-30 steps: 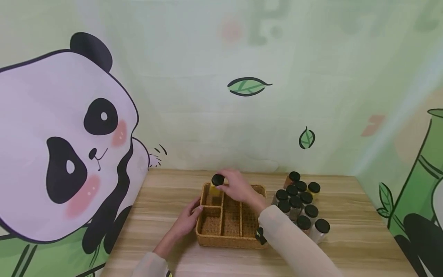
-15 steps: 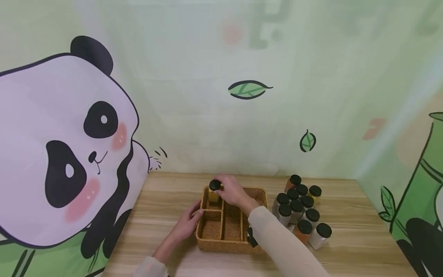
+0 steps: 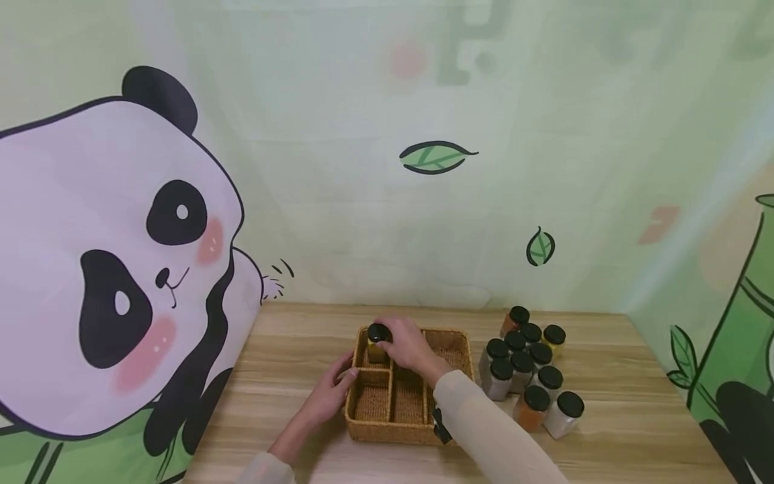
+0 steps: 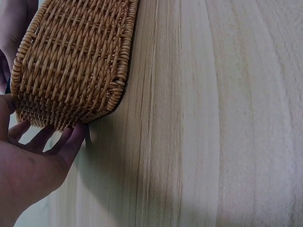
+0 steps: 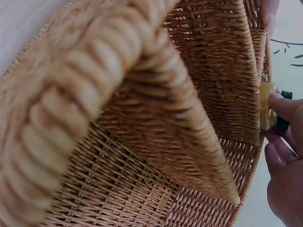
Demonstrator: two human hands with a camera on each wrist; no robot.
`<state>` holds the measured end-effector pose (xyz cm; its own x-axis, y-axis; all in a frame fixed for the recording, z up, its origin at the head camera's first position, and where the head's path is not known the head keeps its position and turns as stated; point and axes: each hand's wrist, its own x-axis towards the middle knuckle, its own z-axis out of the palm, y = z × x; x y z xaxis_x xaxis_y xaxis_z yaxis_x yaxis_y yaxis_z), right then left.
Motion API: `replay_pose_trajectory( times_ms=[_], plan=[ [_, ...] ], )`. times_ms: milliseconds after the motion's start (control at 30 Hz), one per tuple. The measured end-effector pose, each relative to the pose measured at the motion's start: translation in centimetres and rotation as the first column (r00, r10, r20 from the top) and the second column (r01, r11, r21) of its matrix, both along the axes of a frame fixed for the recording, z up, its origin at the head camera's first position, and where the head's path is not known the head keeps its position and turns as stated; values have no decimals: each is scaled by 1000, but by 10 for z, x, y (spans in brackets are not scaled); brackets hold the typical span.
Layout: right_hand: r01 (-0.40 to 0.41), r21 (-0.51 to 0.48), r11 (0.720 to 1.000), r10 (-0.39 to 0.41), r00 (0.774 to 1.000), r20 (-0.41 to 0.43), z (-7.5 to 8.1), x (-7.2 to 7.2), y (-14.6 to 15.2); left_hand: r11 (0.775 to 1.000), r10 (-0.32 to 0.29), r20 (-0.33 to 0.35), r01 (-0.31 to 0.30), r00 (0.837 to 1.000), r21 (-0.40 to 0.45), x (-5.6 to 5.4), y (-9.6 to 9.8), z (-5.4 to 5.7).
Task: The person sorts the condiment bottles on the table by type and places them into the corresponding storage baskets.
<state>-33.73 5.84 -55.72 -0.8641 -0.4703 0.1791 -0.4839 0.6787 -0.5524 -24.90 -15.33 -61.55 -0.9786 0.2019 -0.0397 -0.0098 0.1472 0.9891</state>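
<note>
A brown wicker basket (image 3: 393,432) with several compartments sits on the table. My right hand (image 3: 410,344) grips a small jar (image 3: 376,354) with a black lid and yellow contents, fingers and thumb about its top. The jar is upright in the back left compartment, its lower part hidden by the basket wall in the right wrist view, where the thumb (image 5: 283,105) presses its side near the lid. My left hand (image 3: 329,391) holds the basket's left side, thumb at the rim and fingertips (image 4: 75,135) against the outer wall.
Several black-lidded jars stand grouped right of the basket, among them an orange-filled jar (image 3: 531,411) and a white-filled jar (image 3: 564,417) at the front. Behind the wooden table (image 3: 629,403) hangs a green panda-print backdrop (image 3: 338,202).
My right hand has lowered the jar further into the back left compartment. My left hand stays on the basket's left side. The head view has shifted slightly.
</note>
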Motion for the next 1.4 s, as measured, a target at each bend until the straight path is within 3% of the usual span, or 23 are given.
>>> replay_pose_trajectory(
  times_ms=[467, 667, 867, 1133, 1400],
  plan=[
    [11, 36, 999, -9, 999, -42, 0, 2, -2, 1000, -21, -8, 21, 1000, -13, -1, 2, 1],
    [3, 45, 999, -2, 1000, -16, 0, 6, 1, 1000, -22, -6, 22, 1000, -22, 1, 2, -1],
    [-43, 35, 998, 42, 999, 29, 10, 20, 9, 1000, -1, 22, 1, 1000, 12, 1, 1, -3],
    [-13, -5, 1000, 13, 999, 35, 32, 36, 53, 999, -21, 8, 21, 1000, 28, -2, 2, -4],
    [46, -69, 997, -45, 999, 18, 41, 62, 123, 999, 11, 31, -12, 999, 39, 1, 2, -5]
  ],
)
